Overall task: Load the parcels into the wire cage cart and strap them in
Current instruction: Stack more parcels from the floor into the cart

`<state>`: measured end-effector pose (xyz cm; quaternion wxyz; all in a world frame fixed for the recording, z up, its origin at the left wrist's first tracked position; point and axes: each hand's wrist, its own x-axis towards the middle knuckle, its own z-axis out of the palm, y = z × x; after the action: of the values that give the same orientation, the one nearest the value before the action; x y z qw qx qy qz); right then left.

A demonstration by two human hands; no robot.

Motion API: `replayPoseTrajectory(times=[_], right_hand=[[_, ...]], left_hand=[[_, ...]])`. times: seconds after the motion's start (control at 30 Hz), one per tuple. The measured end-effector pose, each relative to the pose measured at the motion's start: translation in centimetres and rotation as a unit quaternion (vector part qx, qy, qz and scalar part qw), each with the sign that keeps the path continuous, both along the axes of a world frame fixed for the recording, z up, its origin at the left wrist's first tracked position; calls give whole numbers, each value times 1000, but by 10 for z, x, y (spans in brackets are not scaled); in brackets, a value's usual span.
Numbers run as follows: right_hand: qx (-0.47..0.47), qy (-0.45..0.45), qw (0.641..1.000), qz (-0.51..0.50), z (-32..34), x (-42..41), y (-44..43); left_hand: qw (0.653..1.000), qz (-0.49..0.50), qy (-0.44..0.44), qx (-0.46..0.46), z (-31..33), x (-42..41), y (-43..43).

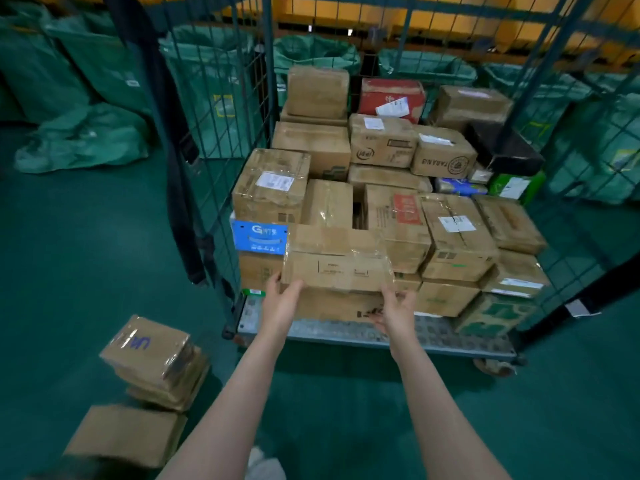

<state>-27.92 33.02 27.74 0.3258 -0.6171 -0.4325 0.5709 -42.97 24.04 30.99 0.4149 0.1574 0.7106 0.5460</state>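
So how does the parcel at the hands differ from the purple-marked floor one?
The front parcel is at the cart's front, left hand and right hand at its lower corners; the purple-marked parcel tops a floor pile, untouched. Front parcel: black print; purple-marked parcel: purple letters. Both taped brown cardboard.

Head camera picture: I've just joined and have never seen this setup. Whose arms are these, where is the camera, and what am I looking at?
There is no machine here: a person works bare-handed, and the single camera sits on their head, looking forward and down. The left hand holds the lower left corner of a taped cardboard box; the right hand meets its lower right corner, fingers loose. That box is at the front of the stacked parcels in the wire cage cart. A black strap hangs at the cart's left wall, not yet fastened. More taped parcels and a plain box wait on the green floor at left. Green sacks lie behind.
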Motion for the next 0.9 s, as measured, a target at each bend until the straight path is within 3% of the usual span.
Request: replayPoseTrajectory(times=[0.47, 0.9], right_hand=[[12, -49, 996, -76, -2, -97, 192], [-23, -40, 997, -54, -24, -149, 321]], left_hand=[[997, -78, -10, -25, -1, -112, 217], [994, -81, 3, -74, -25, -156, 336]])
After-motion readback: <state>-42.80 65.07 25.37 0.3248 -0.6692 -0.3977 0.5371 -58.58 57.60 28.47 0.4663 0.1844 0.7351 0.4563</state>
